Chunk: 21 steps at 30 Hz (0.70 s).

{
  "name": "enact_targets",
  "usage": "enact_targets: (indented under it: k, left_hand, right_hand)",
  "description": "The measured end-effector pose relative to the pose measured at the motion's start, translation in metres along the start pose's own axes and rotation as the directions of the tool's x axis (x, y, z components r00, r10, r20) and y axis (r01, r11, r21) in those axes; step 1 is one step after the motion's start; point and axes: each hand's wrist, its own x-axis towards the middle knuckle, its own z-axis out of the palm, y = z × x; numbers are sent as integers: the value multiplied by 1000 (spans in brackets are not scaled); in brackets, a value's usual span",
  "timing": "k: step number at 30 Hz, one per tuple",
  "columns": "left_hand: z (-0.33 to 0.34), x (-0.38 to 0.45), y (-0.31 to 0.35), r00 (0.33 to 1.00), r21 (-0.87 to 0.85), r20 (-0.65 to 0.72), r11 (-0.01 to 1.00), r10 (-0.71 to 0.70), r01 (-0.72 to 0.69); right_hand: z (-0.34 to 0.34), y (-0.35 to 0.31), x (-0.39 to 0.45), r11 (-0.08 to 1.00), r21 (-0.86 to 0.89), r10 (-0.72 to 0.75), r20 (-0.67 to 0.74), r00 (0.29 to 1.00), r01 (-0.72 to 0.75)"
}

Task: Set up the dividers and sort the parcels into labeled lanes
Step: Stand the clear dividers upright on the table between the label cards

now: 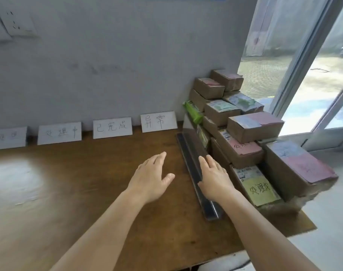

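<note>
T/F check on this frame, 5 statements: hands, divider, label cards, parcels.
1. Both hands are open. True: the left hand hovers with straight fingers and the right hand lies flat on the divider.
2. The divider stands between two label cards. False: it lies on the table right of the last card, beside the parcels.
3. Four label cards lean against the wall. True.
4. The parcels are spread across the lanes. False: they are stacked at the table's right end.
5. The left hand holds a parcel. False: it holds nothing.
</note>
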Motion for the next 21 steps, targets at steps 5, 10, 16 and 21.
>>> enact_targets:
  k: [5, 10, 16, 21]
  left_hand:
    - [23, 19, -6, 995, -53, 92, 998, -24, 29]
    - [34, 28, -14, 994, -63, 109, 998, -8, 15]
    - [40, 35, -19, 993, -112, 115, 993, -16, 29]
    - [46, 31, -30, 991, -159, 122, 985, -48, 67]
  right_hand:
    - [11, 13, 16, 989, 54, 140, 17, 990, -141]
    - [10, 19, 27, 976, 118, 181, 44, 982, -185]
    - [19, -6, 11, 949, 255, 187, 11, 982, -183]
    - [37, -35, -4, 928, 355, 128, -20, 992, -113]
